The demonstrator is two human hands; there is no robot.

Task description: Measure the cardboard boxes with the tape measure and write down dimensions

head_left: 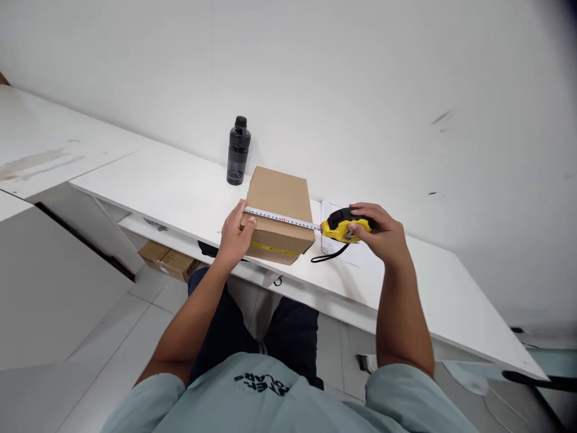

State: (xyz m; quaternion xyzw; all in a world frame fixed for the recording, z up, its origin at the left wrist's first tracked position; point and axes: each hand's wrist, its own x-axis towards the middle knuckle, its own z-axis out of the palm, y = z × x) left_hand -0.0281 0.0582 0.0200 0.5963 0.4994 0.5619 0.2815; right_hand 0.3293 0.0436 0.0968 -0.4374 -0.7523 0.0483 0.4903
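Note:
A brown cardboard box [280, 192] sits on the white desk, near its front edge. Across its top lies the pulled-out blade [283, 219] of a tape measure, from the left edge to just past the right one. My left hand [235, 234] grips the box's left edge, its thumb on top beside the blade's end; whether the fingers also pinch the tip is hidden. Just right of the box, my right hand [383, 231] is closed around the yellow and black tape measure [339, 226]. A black wrist strap [331, 255] hangs from the case.
A dark water bottle [238, 153] stands behind the box by the wall. White paper [331, 243] lies under the tape measure. Below the desktop [175, 174] runs a shelf, with another cardboard box [167, 260] at the lower left.

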